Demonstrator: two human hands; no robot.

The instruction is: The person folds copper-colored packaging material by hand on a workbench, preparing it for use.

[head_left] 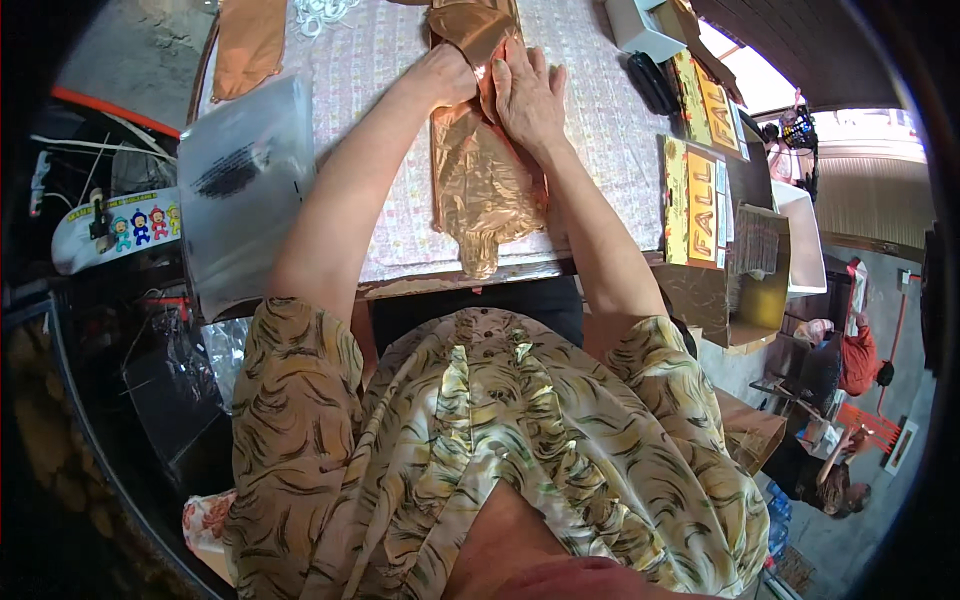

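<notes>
A flat, crinkled copper-coloured foil balloon [485, 180] lies lengthwise on the table, its narrow tab reaching the near edge. Its far part is folded over in a raised flap. My left hand [447, 78] is closed at the left side of that fold, with the fingertips hidden behind the foil. On the right side, my right hand [530, 100] lies with its fingers stretched and apart, the thumb and index finger touching the edge of the fold. Another copper foil piece [249, 45] lies flat at the table's far left corner.
Clear plastic sleeves [245, 180] hang over the table's left edge. A bundle of white string [322, 12] lies at the far left. Along the right edge are a black case [652, 83], yellow-and-orange printed packs [692, 200] and an open cardboard box [700, 300]. Two other people are at far right.
</notes>
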